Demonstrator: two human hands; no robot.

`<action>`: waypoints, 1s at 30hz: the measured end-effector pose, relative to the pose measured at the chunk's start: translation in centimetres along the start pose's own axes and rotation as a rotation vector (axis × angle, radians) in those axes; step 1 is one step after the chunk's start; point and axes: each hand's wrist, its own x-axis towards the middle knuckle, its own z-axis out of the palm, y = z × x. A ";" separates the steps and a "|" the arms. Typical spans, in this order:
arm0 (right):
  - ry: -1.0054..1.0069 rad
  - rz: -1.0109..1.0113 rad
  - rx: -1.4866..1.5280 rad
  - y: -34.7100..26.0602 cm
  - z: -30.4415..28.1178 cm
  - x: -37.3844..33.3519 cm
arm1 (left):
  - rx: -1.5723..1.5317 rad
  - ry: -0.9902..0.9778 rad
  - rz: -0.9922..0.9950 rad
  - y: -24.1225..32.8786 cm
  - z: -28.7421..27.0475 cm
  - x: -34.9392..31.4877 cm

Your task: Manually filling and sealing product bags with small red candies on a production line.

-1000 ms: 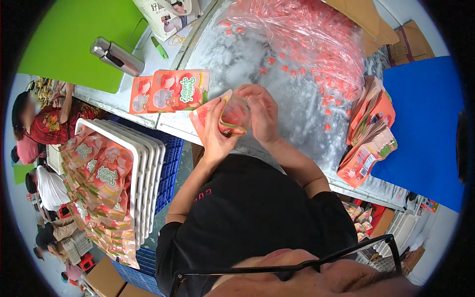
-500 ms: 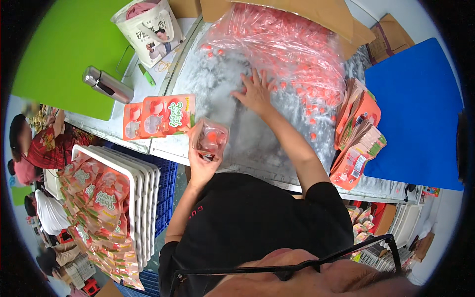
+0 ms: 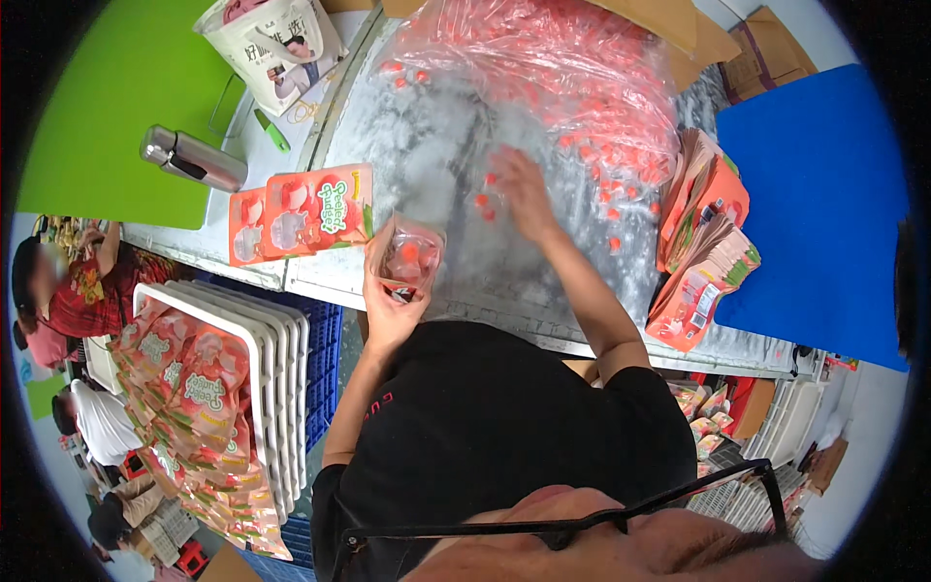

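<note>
My left hand [image 3: 393, 315] is closed around an open pouch [image 3: 423, 239], its mouth facing up at the table's near edge. A red candy [image 3: 411, 253] shows inside the pouch. Blurred by motion, my right hand [image 3: 527, 199] is low over the table, fingers stretched out. Just left of its fingers are a few loose red candies [image 3: 482, 201]. Farther back, a large clear plastic bag [image 3: 543, 68] full of wrapped red candies lies spread out, with more loose candies [image 3: 592, 155] along its near edge.
Flat printed pouches [image 3: 301, 213] lie left of my left hand, near a steel flask [image 3: 194, 158], a green knife [image 3: 272, 131] and a white tote bag [image 3: 276, 53]. Pouch stacks [image 3: 693, 291] stand right, before a blue board [image 3: 815, 213]. Stacked white crates [image 3: 281, 388] hold pouches at left.
My right hand has drawn back toward me and slightly right, and several loose candies now show beside its fingers. The left hand keeps its hold on the pouch.
</note>
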 end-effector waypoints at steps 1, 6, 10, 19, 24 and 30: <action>0.073 0.082 0.174 -0.3 -1.2 -0.1 | 0.016 0.006 0.025 0.0 -0.2 -0.1; 0.153 0.243 0.374 -0.1 -5.0 -2.2 | -0.040 0.060 -0.014 0.6 -0.4 -0.2; 0.037 0.038 -0.068 -0.8 -3.4 -4.4 | -0.053 0.071 -0.053 0.5 -0.5 -0.4; -0.162 -0.077 -0.345 -7.7 -0.6 -2.7 | -0.074 0.098 -0.044 0.4 -0.4 -0.5; -0.059 -0.270 -0.295 -6.2 2.7 -2.8 | 0.089 -0.047 0.126 0.7 -0.2 1.4; -0.118 -0.175 -0.177 -7.5 2.2 -2.7 | -0.106 0.077 -0.006 0.5 0.0 0.4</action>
